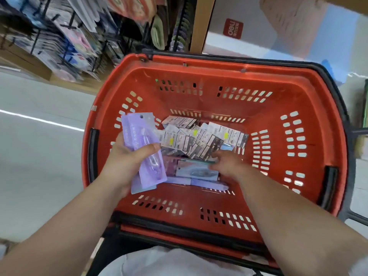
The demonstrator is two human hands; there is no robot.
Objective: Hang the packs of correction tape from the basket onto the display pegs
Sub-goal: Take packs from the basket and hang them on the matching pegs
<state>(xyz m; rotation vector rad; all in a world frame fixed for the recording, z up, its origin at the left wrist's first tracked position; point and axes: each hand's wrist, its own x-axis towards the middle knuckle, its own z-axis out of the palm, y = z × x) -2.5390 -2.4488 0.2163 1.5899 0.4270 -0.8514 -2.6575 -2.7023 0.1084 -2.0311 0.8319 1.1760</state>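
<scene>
This is the gathering step: packs are being collected from the red shopping basket point(219, 62), which fills the middle of the frame, and none has gone to a peg yet. The left hand point(127, 158), at centre left over the basket's edge, has its grip closed round a small stack of purple correction tape packs point(139, 136), thumb across the top one, hang-hole end pointing to the upper part of the frame. The right hand point(227, 164) is down inside the basket, and its grip appears to pinch the edge of a teal-edged pack point(196, 172) between thumb and fingertips, though motion blur makes this less than certain. Beyond it lies a loose heap of packs point(209, 136), mostly back side up, on the basket floor. The display pegs point(65, 46) stand in the upper left of the frame, well apart from both hands. Next, I judge, the pinched pack must be lifted clear, added to the stack with holes aligned, then carried to a peg.
</scene>
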